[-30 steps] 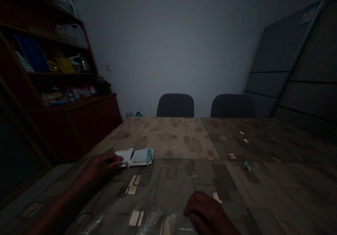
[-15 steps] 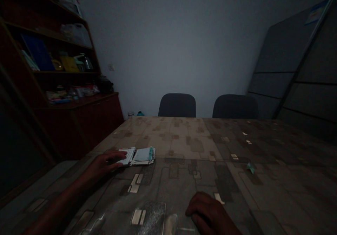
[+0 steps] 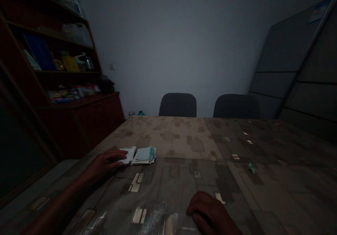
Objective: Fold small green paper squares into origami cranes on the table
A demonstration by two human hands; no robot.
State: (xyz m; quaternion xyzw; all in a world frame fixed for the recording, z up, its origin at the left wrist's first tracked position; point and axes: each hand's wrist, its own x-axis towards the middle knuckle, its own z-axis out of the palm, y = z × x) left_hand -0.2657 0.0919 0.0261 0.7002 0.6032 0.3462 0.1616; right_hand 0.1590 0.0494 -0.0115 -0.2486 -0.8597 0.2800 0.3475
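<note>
Two small stacks of paper lie side by side on the patterned tabletop, left of centre. My left hand [image 3: 112,160] rests at the left stack [image 3: 129,155], its fingers apart and lying over the near left part of the papers. The right stack [image 3: 143,155] has a pale sheet with a teal strip on top, and no hand touches it. Near the front edge of the view, my right hand [image 3: 207,210] rests on the table with its fingers curled in; whether anything is under them is hidden. A small green folded piece [image 3: 251,167] lies farther right.
The table [image 3: 163,178] has a patterned cover. Two dark chairs [image 3: 178,105] [image 3: 235,106] stand behind its far edge. A reddish-brown shelf cabinet [image 3: 105,112] holding various items is at the left, and a grey panelled cabinet [image 3: 279,52] is at the right.
</note>
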